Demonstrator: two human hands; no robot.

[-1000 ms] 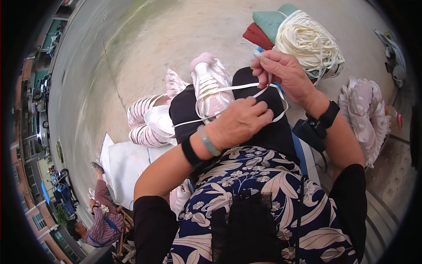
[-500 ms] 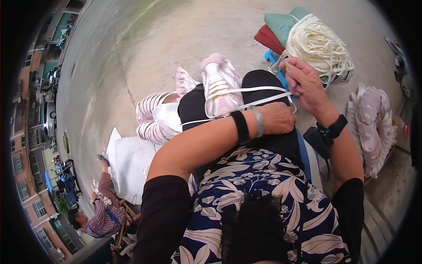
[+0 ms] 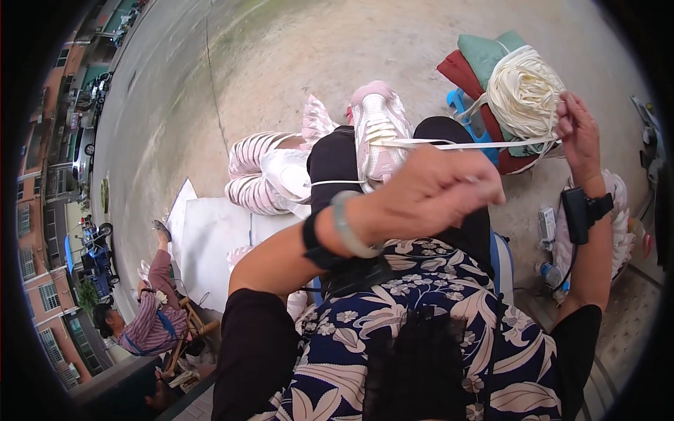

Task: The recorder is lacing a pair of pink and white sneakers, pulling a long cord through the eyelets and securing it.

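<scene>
A pink and white sneaker upper [image 3: 379, 116] rests across my dark-clad lap, toe pointing away, with white lacing over its front. From it a flat white shoelace [image 3: 484, 146] stretches taut to the right. My right hand [image 3: 581, 133], raised beside the bundle of laces, has its fingers closed on that lace. Nearer my body, my left hand [image 3: 435, 193] is curled closed in front of the upper's heel end, its fingertips partly blurred. What it holds, if anything, is hidden. A thin white band [image 3: 338, 183] crosses my left thigh beside the upper.
At the far right a bundle of cream laces [image 3: 523, 88] lies on green and red cloth [image 3: 484, 59], by a blue stool-like piece [image 3: 460, 105]. Stacked pink-striped uppers [image 3: 256, 168] sit left; more uppers [image 3: 618, 217] lie right. Another person [image 3: 151, 316] sits at lower left.
My right hand has moved right and outward, drawing the lace out straight; its loop is gone. My left hand has lifted off my lap, nearer the camera. The view has shifted slightly.
</scene>
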